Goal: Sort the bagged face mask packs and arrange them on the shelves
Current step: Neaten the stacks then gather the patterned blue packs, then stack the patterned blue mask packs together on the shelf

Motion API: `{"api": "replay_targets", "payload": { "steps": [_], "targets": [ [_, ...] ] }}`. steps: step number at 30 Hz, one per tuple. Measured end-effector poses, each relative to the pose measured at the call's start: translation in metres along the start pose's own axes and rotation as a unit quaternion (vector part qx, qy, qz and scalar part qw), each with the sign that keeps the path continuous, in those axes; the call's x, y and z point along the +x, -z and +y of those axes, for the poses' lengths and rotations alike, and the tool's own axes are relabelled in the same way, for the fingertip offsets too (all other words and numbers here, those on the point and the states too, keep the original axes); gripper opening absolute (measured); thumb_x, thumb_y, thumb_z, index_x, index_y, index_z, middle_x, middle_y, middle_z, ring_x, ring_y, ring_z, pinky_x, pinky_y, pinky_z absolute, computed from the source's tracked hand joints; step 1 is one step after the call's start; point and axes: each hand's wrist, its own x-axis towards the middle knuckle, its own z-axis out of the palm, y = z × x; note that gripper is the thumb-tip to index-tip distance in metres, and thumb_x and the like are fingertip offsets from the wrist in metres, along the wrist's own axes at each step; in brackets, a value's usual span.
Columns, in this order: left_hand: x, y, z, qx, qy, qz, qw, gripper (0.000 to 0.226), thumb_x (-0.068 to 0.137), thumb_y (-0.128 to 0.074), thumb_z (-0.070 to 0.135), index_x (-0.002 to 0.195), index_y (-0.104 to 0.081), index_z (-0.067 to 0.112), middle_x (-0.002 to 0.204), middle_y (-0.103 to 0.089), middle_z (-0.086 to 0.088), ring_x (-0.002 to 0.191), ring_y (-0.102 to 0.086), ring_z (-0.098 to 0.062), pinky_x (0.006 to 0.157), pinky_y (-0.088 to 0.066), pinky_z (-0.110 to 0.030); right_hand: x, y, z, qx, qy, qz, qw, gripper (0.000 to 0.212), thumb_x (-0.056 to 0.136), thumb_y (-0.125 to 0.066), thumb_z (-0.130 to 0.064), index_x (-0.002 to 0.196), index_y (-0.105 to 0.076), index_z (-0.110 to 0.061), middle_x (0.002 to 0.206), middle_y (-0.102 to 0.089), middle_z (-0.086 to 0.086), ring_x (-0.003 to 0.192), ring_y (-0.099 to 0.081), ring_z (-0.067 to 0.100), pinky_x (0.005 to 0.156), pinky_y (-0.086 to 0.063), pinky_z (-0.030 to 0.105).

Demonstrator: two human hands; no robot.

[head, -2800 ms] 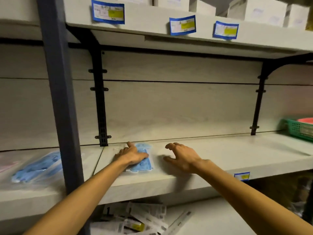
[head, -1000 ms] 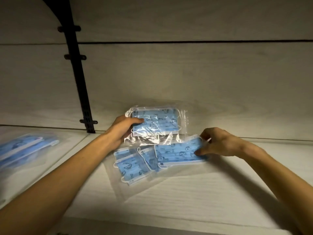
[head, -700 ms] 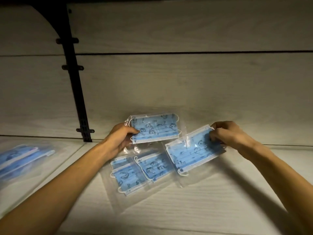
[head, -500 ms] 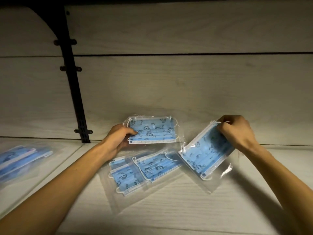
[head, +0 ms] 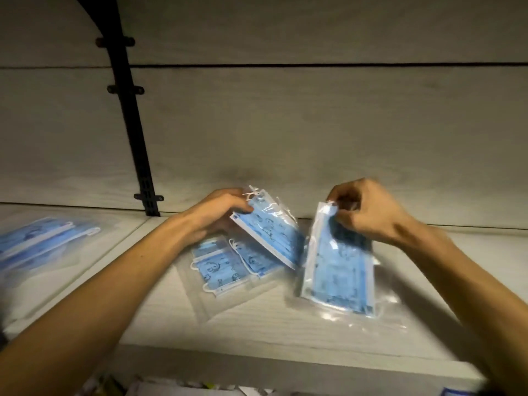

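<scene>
I see my right hand (head: pixel 368 210) pinching the top of a clear plastic bag of blue printed face masks (head: pixel 338 261), standing it up on the pale wooden shelf (head: pixel 257 324); my left hand (head: pixel 220 212) grips a second bag of blue masks (head: pixel 268 232), tilted over two flat bags (head: pixel 228 264); more blue mask bags (head: pixel 43 241) lie far left, past the black metal bracket (head: pixel 134 132).

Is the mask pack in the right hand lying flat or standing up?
Standing: the right hand pinches the pack by its top, bottom edge on the shelf.
</scene>
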Motion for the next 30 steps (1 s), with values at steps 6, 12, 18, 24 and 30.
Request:
{"api": "replay_targets", "payload": {
  "steps": [6, 12, 18, 24, 30],
  "targets": [
    [-0.011, -0.009, 0.004, -0.193, -0.007, -0.161, 0.968, 0.062, 0.093, -0.059, 0.049, 0.142, -0.056, 0.011, 0.145, -0.054, -0.019, 0.126, -0.052, -0.034, 0.109, -0.038, -0.051, 0.022, -0.045, -0.021, -0.142, 0.172, 0.062, 0.973, 0.024, 0.088, -0.064, -0.019, 0.110, -0.072, -0.023, 0.107, -0.074, -0.001, 0.103, -0.064, 0.022, 0.091, -0.050, 0.040],
    [-0.013, -0.023, -0.001, -0.154, -0.030, -0.179, 0.971, 0.059, 0.083, -0.072, -0.004, 0.138, -0.055, 0.008, 0.136, -0.061, -0.023, 0.128, -0.058, -0.037, 0.110, -0.046, -0.050, 0.025, -0.071, -0.008, -0.103, 0.104, 0.160, 0.976, 0.046, 0.087, -0.071, -0.043, 0.129, -0.062, -0.028, 0.133, -0.059, -0.004, 0.127, -0.045, 0.021, 0.103, -0.042, 0.043],
    [-0.009, -0.019, 0.004, -0.157, -0.037, -0.029, 0.987, 0.038, 0.085, -0.065, -0.012, 0.121, -0.061, -0.001, 0.108, -0.072, -0.020, 0.096, -0.073, -0.028, 0.087, -0.060, -0.035, 0.018, -0.062, 0.005, 0.189, -0.080, 0.106, 0.973, 0.089, 0.076, -0.080, -0.052, 0.149, -0.034, -0.032, 0.145, -0.046, -0.003, 0.112, -0.057, -0.003, 0.091, -0.046, 0.018],
    [-0.013, -0.010, 0.013, -0.274, -0.070, -0.087, 0.955, 0.033, 0.081, -0.072, 0.009, 0.114, -0.073, 0.004, 0.118, -0.071, -0.016, 0.112, -0.067, -0.026, 0.105, -0.051, -0.038, 0.018, -0.051, 0.008, 0.371, -0.180, -0.030, 0.911, 0.070, 0.078, -0.084, -0.019, 0.139, -0.051, -0.014, 0.110, -0.073, 0.008, 0.088, -0.072, 0.020, 0.072, -0.052, 0.030],
    [-0.002, 0.014, 0.011, -0.111, -0.019, 0.018, 0.993, 0.043, 0.098, -0.061, 0.031, 0.134, -0.060, 0.008, 0.125, -0.071, -0.011, 0.121, -0.064, -0.027, 0.113, -0.044, -0.045, 0.016, -0.042, 0.017, 0.364, -0.190, 0.008, 0.912, 0.009, 0.089, -0.073, -0.017, 0.086, -0.075, -0.009, 0.074, -0.071, 0.004, 0.059, -0.061, 0.013, 0.055, -0.048, 0.025]
  ]
}}
